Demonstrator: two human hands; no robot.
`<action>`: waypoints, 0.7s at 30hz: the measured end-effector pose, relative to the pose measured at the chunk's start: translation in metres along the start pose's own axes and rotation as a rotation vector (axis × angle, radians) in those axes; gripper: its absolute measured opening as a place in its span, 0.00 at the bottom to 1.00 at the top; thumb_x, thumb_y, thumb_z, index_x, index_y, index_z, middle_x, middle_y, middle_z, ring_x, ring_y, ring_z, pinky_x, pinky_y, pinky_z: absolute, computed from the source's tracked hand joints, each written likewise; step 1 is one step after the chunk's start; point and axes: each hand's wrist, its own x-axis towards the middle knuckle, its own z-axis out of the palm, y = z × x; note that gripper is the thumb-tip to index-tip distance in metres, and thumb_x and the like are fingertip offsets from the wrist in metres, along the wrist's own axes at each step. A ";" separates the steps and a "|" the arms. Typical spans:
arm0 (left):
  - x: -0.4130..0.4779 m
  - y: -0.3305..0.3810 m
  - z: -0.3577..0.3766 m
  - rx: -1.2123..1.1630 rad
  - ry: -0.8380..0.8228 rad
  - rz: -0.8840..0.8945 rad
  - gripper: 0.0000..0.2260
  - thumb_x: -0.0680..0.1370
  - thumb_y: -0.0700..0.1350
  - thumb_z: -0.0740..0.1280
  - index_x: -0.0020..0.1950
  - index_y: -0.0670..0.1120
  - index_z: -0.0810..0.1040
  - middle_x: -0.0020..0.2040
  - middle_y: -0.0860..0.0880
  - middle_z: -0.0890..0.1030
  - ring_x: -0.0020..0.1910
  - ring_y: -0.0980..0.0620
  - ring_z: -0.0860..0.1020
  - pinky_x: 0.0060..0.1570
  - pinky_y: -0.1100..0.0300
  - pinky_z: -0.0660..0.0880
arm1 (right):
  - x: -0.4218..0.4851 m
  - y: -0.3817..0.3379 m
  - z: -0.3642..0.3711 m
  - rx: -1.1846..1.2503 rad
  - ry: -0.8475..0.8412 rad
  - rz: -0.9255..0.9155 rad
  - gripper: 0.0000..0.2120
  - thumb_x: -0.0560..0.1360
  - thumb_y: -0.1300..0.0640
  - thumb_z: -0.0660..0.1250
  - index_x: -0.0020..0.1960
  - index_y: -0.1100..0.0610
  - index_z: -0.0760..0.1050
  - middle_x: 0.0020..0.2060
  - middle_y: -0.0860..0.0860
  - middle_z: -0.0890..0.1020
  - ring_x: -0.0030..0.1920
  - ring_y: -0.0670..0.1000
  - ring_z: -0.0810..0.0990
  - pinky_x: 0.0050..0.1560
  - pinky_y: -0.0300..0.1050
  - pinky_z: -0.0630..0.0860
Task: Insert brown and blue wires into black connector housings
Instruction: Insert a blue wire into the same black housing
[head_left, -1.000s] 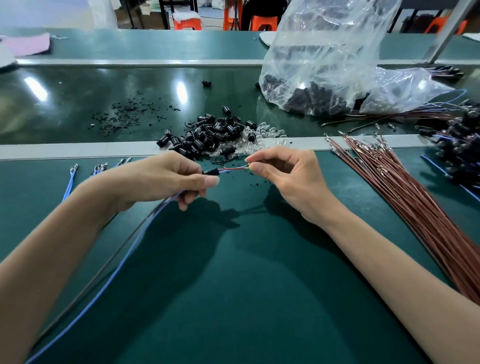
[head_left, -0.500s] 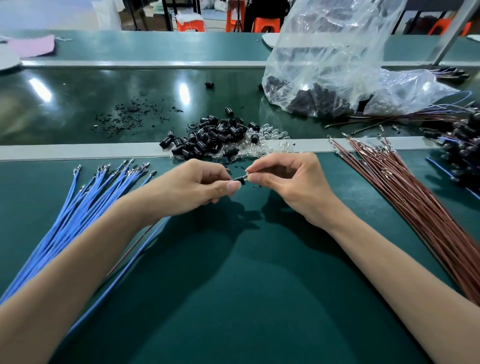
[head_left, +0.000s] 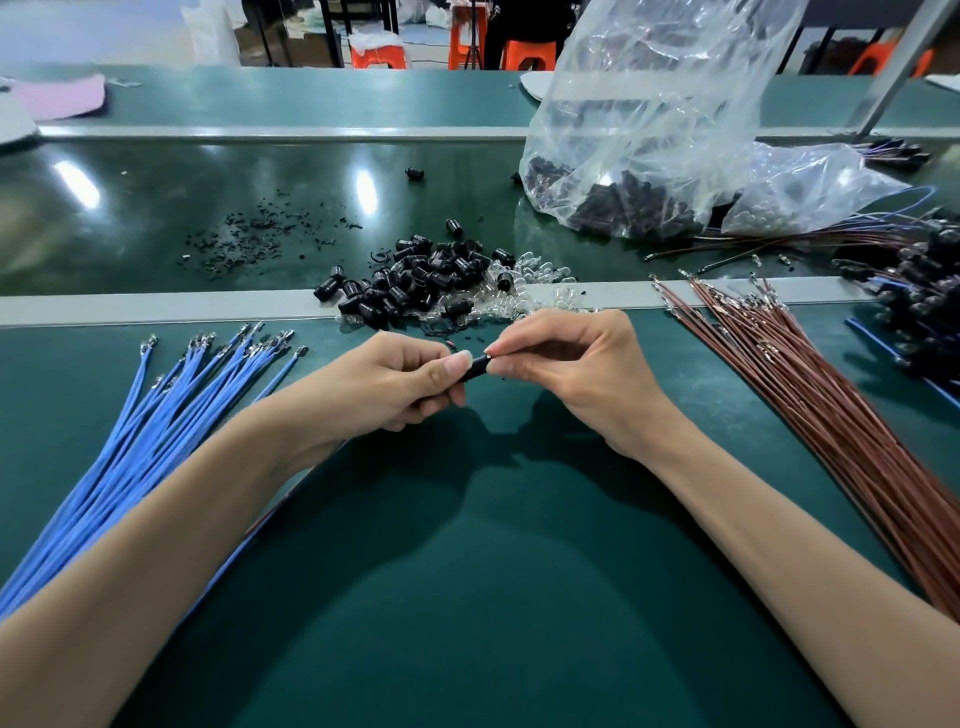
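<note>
Both my hands meet over the green mat around one small black connector housing (head_left: 477, 367). My left hand (head_left: 400, 382) grips its left end, thumb on top. My right hand (head_left: 566, 369) pinches its right end between thumb and forefinger. A blue wire and a brown wire (head_left: 260, 525) trail from under my left wrist toward the lower left, mostly hidden by my forearm. A pile of loose black housings (head_left: 415, 286) lies just beyond my hands, mixed with clear parts. Blue wires (head_left: 130, 441) fan out at the left, brown wires (head_left: 831, 415) at the right.
A clear plastic bag (head_left: 639, 135) holding black housings stands at the back right. Finished black assemblies with wires (head_left: 924, 296) are heaped at the far right. Black debris (head_left: 254, 234) is scattered on the darker belt. A grey rail (head_left: 156, 306) divides the mat from the belt.
My hands have closed together; the stretch of wire seen between them a second ago has gone into the housing. The view shifted, bringing the blue wire bundle into sight.
</note>
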 end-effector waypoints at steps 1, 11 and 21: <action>0.000 0.000 0.000 -0.003 0.000 0.001 0.16 0.72 0.56 0.61 0.37 0.44 0.76 0.26 0.53 0.67 0.22 0.58 0.59 0.22 0.71 0.58 | 0.000 0.000 0.000 -0.003 -0.006 -0.006 0.11 0.66 0.69 0.74 0.43 0.56 0.82 0.36 0.46 0.83 0.39 0.43 0.81 0.45 0.33 0.75; -0.001 0.001 0.000 0.047 -0.076 -0.007 0.16 0.74 0.55 0.63 0.40 0.43 0.79 0.27 0.54 0.72 0.26 0.58 0.62 0.27 0.69 0.58 | -0.004 0.003 0.007 -0.141 -0.166 0.027 0.08 0.70 0.63 0.74 0.48 0.58 0.83 0.37 0.52 0.85 0.38 0.48 0.84 0.44 0.38 0.79; 0.000 0.005 0.001 0.087 0.026 -0.016 0.16 0.78 0.50 0.62 0.32 0.44 0.74 0.22 0.54 0.67 0.23 0.58 0.62 0.24 0.71 0.60 | -0.004 -0.001 0.003 -0.166 -0.113 0.070 0.04 0.72 0.62 0.72 0.43 0.54 0.80 0.33 0.50 0.84 0.32 0.46 0.83 0.37 0.34 0.76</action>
